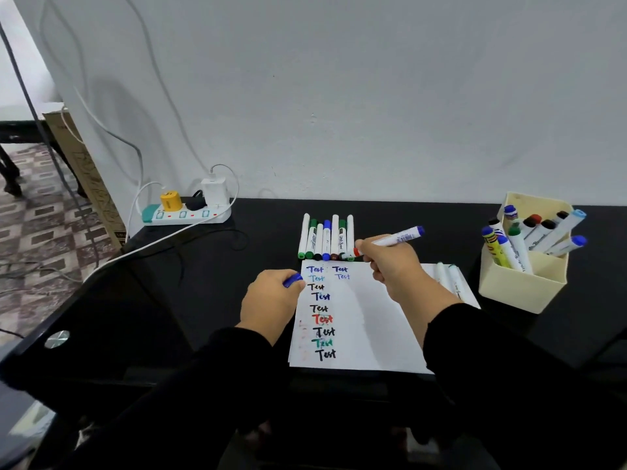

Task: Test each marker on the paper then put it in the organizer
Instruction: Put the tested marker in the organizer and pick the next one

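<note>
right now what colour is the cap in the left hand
Blue. The left hand pinches the cap at the paper's edge, seen clearly in the head view.

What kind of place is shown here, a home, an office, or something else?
Probably a home desk or small workroom, though I cannot be sure. A black desk stands against a bare white wall, a power strip with chargers lies on it, and a patterned floor shows to the left.

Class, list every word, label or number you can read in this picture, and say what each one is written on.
"Test": handwritten eleven times on the paper, in blue, light blue, black, red and green ink.
Script print on the row of markers: too small to read.
Labels on the markers in the organizer: blurred.
Barcode on the marker in the right hand: unreadable.
</note>
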Tool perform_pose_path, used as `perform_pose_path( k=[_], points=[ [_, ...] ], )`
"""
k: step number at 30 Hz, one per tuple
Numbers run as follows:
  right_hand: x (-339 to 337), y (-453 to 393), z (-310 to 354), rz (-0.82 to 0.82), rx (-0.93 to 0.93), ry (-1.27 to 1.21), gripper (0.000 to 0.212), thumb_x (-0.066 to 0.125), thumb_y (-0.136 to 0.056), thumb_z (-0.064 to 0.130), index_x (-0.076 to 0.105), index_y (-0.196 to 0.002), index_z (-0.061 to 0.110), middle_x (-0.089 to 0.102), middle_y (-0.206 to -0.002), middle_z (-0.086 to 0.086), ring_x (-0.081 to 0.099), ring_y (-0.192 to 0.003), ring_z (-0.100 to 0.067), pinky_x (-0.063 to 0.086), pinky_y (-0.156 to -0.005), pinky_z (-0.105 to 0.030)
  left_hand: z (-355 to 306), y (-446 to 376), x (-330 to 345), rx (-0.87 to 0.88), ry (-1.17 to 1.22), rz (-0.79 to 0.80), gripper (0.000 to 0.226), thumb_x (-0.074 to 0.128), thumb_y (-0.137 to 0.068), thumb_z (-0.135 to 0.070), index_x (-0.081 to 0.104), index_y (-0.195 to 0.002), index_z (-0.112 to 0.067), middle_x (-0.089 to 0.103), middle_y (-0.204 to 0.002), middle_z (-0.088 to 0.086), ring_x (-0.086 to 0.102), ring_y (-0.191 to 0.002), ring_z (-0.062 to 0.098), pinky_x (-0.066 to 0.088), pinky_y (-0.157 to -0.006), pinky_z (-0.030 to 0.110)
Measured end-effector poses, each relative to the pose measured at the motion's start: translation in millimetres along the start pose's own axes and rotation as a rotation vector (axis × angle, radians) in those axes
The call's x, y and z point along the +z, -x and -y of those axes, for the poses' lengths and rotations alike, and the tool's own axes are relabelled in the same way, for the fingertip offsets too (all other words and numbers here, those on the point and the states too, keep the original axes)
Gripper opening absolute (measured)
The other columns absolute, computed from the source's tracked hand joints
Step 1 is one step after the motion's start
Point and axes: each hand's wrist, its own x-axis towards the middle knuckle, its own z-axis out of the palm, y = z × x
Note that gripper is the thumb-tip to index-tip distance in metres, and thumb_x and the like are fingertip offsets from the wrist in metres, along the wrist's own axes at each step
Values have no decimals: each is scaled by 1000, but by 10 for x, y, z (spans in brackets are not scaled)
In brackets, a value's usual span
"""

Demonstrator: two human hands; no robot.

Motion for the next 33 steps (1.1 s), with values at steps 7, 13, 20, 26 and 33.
perform_pose_path(
  k=[7,13,20,26,33],
  points=[
    [95,-180,-219,-81,-79,164,23,62,-88,26,46,-77,14,50,-64,-3,44,-54,-8,38,-51,-18,259,-127,311,-55,-253,69,41,46,-91,-54,49,-130,-43,28,-153,-6,13,-144,20,-2,-114,50],
    [89,-224,-443,-68,-232,178,27,61,-90,20,43,-70,17,56,-63,0,50,-52,-4,41,-51,-15,290,-130,348,-48,-264,68,41,44,-91,-54,47,-131,-45,23,-155,-6,7,-145,20,-5,-114,48],
    [86,-241,-526,-15,-321,170,23,69,-85,24,52,-74,13,61,-72,0,56,-63,-5,44,-57,-17,285,-142,363,-42,-282,78,40,40,-94,-52,46,-132,-44,20,-156,-5,6,-145,23,-5,-114,50],
    [133,-295,-576,-58,-258,304,41,64,-87,28,33,-63,19,49,-68,-7,49,-66,-15,39,-62,-29,282,-140,366,-48,-295,83,41,39,-94,-53,44,-134,-44,19,-156,-5,6,-145,23,-6,-114,49],
    [155,-297,-576,-27,-259,407,38,61,-88,29,33,-63,20,52,-68,-7,49,-65,-16,39,-60,-29,283,-140,372,-43,-324,85,42,37,-94,-54,43,-134,-43,20,-156,-4,7,-145,24,-4,-114,50]
  ],
)
